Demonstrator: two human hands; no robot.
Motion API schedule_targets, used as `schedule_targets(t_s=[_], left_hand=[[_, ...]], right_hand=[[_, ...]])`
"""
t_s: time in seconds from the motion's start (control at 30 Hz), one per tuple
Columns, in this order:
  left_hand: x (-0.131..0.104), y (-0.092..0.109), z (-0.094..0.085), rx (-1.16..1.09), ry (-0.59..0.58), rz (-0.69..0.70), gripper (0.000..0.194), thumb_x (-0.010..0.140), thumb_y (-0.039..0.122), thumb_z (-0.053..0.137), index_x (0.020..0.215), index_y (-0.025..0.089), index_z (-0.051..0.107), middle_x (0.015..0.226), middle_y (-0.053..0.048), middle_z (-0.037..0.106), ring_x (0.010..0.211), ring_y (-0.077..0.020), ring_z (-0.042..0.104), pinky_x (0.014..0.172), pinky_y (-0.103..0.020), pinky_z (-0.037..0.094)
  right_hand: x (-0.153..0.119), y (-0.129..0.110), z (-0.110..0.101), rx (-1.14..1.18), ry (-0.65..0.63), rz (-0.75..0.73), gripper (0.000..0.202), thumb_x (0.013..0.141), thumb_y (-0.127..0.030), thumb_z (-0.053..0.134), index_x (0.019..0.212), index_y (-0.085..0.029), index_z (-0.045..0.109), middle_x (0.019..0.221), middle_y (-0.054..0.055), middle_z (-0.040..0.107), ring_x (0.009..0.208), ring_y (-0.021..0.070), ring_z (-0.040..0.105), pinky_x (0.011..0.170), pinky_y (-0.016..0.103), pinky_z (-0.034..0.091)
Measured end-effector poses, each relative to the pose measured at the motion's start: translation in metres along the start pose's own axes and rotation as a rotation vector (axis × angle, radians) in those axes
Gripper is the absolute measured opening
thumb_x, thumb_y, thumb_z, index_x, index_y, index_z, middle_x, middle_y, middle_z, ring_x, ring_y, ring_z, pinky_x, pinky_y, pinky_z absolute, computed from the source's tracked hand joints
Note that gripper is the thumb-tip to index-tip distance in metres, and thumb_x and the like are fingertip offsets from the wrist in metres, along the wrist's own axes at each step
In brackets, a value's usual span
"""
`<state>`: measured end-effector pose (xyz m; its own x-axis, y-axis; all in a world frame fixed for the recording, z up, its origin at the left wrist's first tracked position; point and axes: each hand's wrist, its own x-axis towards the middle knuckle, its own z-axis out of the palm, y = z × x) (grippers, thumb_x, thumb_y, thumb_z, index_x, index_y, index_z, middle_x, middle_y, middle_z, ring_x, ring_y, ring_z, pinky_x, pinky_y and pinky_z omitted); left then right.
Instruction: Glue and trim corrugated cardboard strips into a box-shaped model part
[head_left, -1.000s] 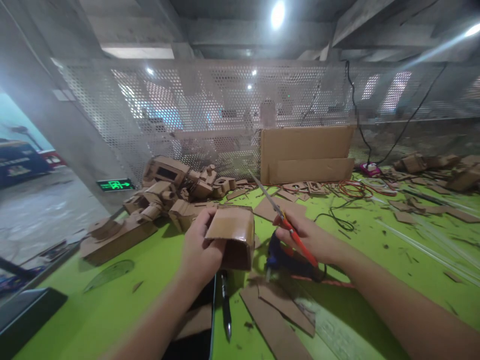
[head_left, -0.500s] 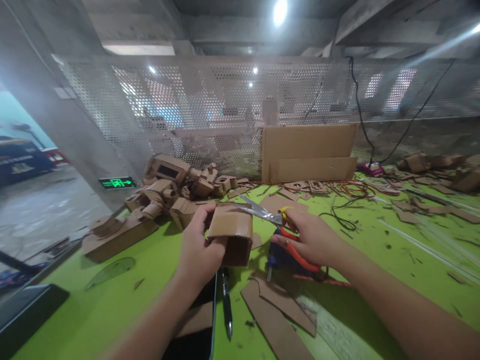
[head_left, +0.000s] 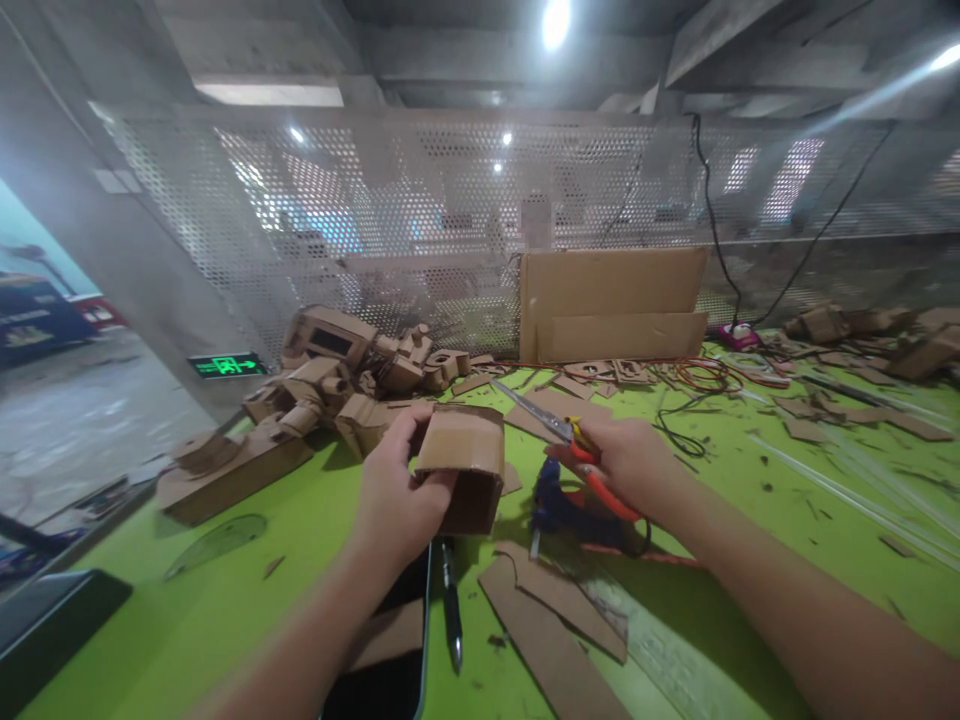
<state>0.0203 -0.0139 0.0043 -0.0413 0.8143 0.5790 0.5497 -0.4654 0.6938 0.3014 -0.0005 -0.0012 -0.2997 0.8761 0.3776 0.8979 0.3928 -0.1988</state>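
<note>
My left hand [head_left: 405,490] grips a small cardboard box [head_left: 463,441] by its left side, with the hollow end facing me. My right hand [head_left: 630,465] is closed around the orange and yellow handles of a pair of scissors [head_left: 541,413]. The blades look closed and point up and left, just apart from the box's right upper edge. Below the scissors lies a blue glue gun [head_left: 559,500], partly covered by my right hand. A black pen [head_left: 451,605] and cut cardboard strips [head_left: 551,640] lie nearer to me.
Built cardboard pieces [head_left: 322,385] are heaped at the back left. A large cardboard sheet [head_left: 611,285] leans on the perforated metal screen [head_left: 420,200]. Cables [head_left: 705,378] and scraps lie at the back right. A clear ruler [head_left: 667,660] and a dark tablet-like slab [head_left: 386,690] are in front.
The scissors have drawn back to the right, away from the box's top edge, and their blades look more closed. My left hand still holds the box in nearly the same place.
</note>
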Motion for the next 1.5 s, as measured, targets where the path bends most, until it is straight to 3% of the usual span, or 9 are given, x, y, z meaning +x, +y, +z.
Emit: schedule_targets(t_s=[0.17, 0.33, 0.47, 0.67, 0.8, 0.97, 1.07, 1.23, 1.5], left_hand=[[-0.002, 0.000, -0.001, 0.098, -0.025, 0.081, 0.044, 0.069, 0.022, 0.065, 0.113, 0.020, 0.064, 0.105, -0.008, 0.075, 0.094, -0.0292, 0.072, 0.084, -0.041, 0.058], [-0.009, 0.004, 0.000, 0.203, -0.123, 0.308, 0.054, 0.065, 0.020, 0.069, 0.119, 0.020, 0.060, 0.110, -0.011, 0.074, 0.100, -0.0320, 0.073, 0.086, -0.043, 0.060], [-0.016, 0.003, 0.003, 0.227, -0.203, 0.431, 0.060, 0.066, 0.019, 0.070, 0.125, 0.021, 0.057, 0.115, -0.012, 0.074, 0.104, -0.0335, 0.074, 0.090, -0.047, 0.061], [-0.022, 0.003, 0.007, 0.199, -0.280, 0.371, 0.067, 0.066, 0.012, 0.066, 0.131, 0.027, 0.059, 0.121, -0.008, 0.076, 0.107, -0.0324, 0.074, 0.092, -0.050, 0.061], [-0.017, 0.002, 0.004, 0.197, -0.178, 0.318, 0.064, 0.066, 0.011, 0.067, 0.129, 0.024, 0.062, 0.117, -0.007, 0.078, 0.104, -0.0301, 0.076, 0.090, -0.044, 0.062], [-0.008, 0.000, -0.004, 0.209, -0.029, 0.285, 0.045, 0.077, 0.018, 0.069, 0.122, 0.019, 0.067, 0.116, -0.009, 0.079, 0.101, -0.0279, 0.077, 0.092, -0.041, 0.061], [-0.005, -0.004, -0.006, 0.237, 0.025, 0.296, 0.043, 0.080, 0.020, 0.067, 0.123, 0.017, 0.068, 0.118, -0.010, 0.079, 0.105, -0.0278, 0.077, 0.095, -0.041, 0.060], [-0.004, -0.007, -0.006, 0.296, 0.067, 0.353, 0.045, 0.079, 0.017, 0.067, 0.124, 0.017, 0.068, 0.121, -0.009, 0.078, 0.109, -0.0273, 0.075, 0.097, -0.040, 0.059], [-0.003, -0.001, -0.004, 0.202, 0.097, 0.201, 0.039, 0.079, 0.021, 0.069, 0.118, 0.018, 0.069, 0.108, -0.005, 0.080, 0.093, -0.0228, 0.077, 0.088, -0.033, 0.061]], right_hand=[[0.002, -0.003, 0.004, 0.367, 0.064, 0.052, 0.053, 0.092, -0.071, 0.060, 0.072, -0.022, 0.059, 0.066, 0.002, 0.058, 0.061, 0.0172, 0.048, 0.058, 0.029, 0.037], [-0.003, -0.012, 0.017, 0.764, -0.007, 0.166, 0.049, 0.083, -0.069, 0.075, 0.084, -0.019, 0.074, 0.072, 0.002, 0.066, 0.063, 0.0180, 0.056, 0.057, 0.030, 0.045], [-0.006, -0.017, 0.020, 0.877, -0.054, 0.188, 0.047, 0.083, -0.065, 0.078, 0.094, -0.019, 0.077, 0.065, -0.001, 0.060, 0.056, 0.0158, 0.052, 0.051, 0.028, 0.042], [-0.010, -0.024, 0.017, 0.806, -0.056, 0.086, 0.039, 0.087, -0.058, 0.074, 0.089, -0.019, 0.077, 0.067, 0.000, 0.061, 0.061, 0.0166, 0.054, 0.055, 0.028, 0.043], [-0.008, -0.019, 0.007, 0.734, -0.071, 0.086, 0.041, 0.088, -0.061, 0.073, 0.092, -0.020, 0.075, 0.067, 0.000, 0.060, 0.061, 0.0175, 0.054, 0.054, 0.029, 0.042], [-0.001, -0.008, -0.013, 0.493, -0.083, 0.018, 0.042, 0.090, -0.062, 0.071, 0.094, -0.021, 0.071, 0.074, 0.001, 0.062, 0.068, 0.0191, 0.055, 0.061, 0.030, 0.042], [0.000, -0.010, -0.019, 0.372, -0.188, -0.005, 0.044, 0.094, -0.065, 0.064, 0.094, -0.021, 0.067, 0.082, 0.004, 0.067, 0.073, 0.0206, 0.057, 0.065, 0.030, 0.042], [-0.002, -0.018, -0.017, 0.164, -0.324, 0.037, 0.052, 0.097, -0.073, 0.052, 0.086, -0.022, 0.056, 0.084, 0.006, 0.069, 0.072, 0.0213, 0.056, 0.062, 0.030, 0.035], [0.000, -0.014, -0.019, 0.049, -0.296, 0.013, 0.056, 0.095, -0.079, 0.052, 0.084, -0.023, 0.053, 0.081, 0.005, 0.067, 0.069, 0.0205, 0.054, 0.059, 0.028, 0.029]])
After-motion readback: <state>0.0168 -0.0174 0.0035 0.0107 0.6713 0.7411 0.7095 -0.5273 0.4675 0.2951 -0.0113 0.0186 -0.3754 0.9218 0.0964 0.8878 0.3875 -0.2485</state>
